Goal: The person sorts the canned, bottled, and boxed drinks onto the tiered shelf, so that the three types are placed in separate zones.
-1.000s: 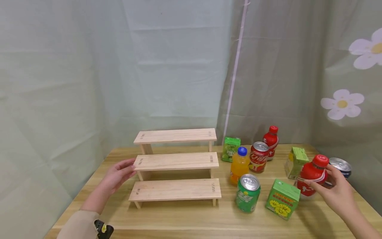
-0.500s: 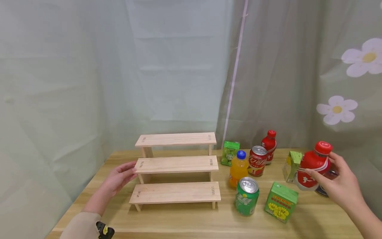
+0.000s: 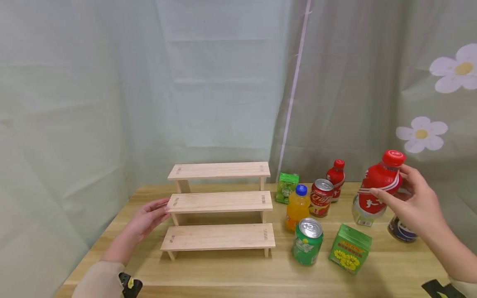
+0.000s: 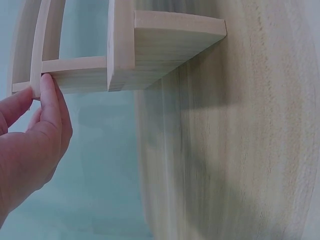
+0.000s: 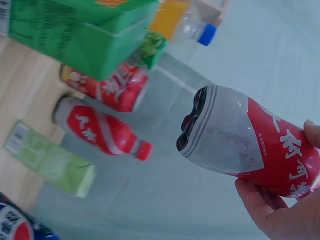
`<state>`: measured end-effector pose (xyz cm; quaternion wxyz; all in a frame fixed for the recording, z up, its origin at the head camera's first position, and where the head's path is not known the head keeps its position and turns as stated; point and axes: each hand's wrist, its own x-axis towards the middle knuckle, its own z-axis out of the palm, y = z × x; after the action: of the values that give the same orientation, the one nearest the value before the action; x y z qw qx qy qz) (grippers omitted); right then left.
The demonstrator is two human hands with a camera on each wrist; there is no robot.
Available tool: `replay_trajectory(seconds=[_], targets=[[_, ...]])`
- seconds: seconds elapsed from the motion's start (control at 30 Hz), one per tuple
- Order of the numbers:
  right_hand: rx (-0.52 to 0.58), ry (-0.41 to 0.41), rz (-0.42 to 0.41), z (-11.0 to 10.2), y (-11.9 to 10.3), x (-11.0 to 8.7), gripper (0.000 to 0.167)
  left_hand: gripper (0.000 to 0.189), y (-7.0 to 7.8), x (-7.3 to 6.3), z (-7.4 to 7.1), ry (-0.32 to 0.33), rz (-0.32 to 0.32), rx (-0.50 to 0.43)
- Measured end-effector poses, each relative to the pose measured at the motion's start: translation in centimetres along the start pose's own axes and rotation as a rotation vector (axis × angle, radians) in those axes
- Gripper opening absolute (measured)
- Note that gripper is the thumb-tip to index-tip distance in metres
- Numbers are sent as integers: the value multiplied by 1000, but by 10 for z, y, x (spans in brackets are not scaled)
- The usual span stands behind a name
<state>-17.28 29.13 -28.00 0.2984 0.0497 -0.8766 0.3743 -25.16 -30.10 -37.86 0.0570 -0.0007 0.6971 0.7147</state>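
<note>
- Nearest on the bench point(image 3: 208, 273) stood a flowered carton point(image 3: 350, 248) and, just left of it, an upright green can point(image 3: 307, 244); a falling bottle might have knocked either one over.
- Beyond the carton, to the right, a dark can point(image 3: 402, 229) stood below the right hand point(image 3: 417, 203), where a dropped wrist could have clipped it.
- The right hand had its grip wrapped round a red-labelled bottle point(image 3: 380, 182), thumb on one side, fingers on the other. The bottle hung above the bench, cap leaning right; if its smooth label slipped, it would probably twist or drop.
- The left hand point(image 3: 149, 217) had its grip pinching the left end of the middle step of the wooden rack point(image 3: 220, 201). An uneven tug there could have shifted or tipped the rack, which looked light.
- A pale carton point(image 5: 50, 160), plain in the right wrist view, was mostly hidden behind the held bottle in the head view; a sagging base might have struck it.
- Farther back, an orange drink point(image 3: 298, 209), a red can point(image 3: 321, 198), a small green box point(image 3: 287, 188) and a second red bottle point(image 3: 336, 178) crowded right of the rack; a low sideways swing might have toppled several.
- Behind everything hung a curtain point(image 3: 220, 103).
</note>
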Motion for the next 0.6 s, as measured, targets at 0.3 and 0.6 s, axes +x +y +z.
replay_trajectory(seconds=[0.3, 0.6], targets=[[58, -53, -65, 8, -35, 20, 68, 60, 3, -1, 0, -3, -18, -17], [107, -122, -99, 28, -70, 39, 67, 61, 5, -2, 0, -9, -26, -29]])
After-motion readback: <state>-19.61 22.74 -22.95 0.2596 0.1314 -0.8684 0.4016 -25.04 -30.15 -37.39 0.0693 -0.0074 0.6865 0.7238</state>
